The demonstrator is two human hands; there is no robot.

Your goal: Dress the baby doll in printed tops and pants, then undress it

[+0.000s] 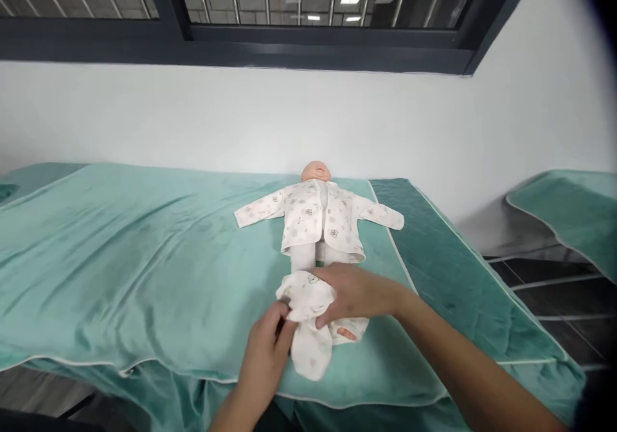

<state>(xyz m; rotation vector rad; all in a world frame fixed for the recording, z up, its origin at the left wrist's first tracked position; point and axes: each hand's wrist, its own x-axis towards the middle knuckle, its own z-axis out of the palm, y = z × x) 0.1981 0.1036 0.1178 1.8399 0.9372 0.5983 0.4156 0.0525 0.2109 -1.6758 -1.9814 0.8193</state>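
A baby doll [316, 171] lies on its back on the teal sheet [144, 258], head toward the wall. It wears a white printed top [321, 216] with both sleeves spread out. Bunched white printed trousers [308, 329] sit around the doll's lower legs, and one bare foot [346, 333] shows beneath them. My left hand [267, 348] pinches the left edge of the trousers. My right hand [354, 294] is closed over their upper right part.
The bed stands against a white wall under a dark-framed window [308, 8]. A darker green cover [448, 271] lies along the bed's right side. A second teal-covered bed [569, 213] stands at the right across a dark tiled floor [554, 297].
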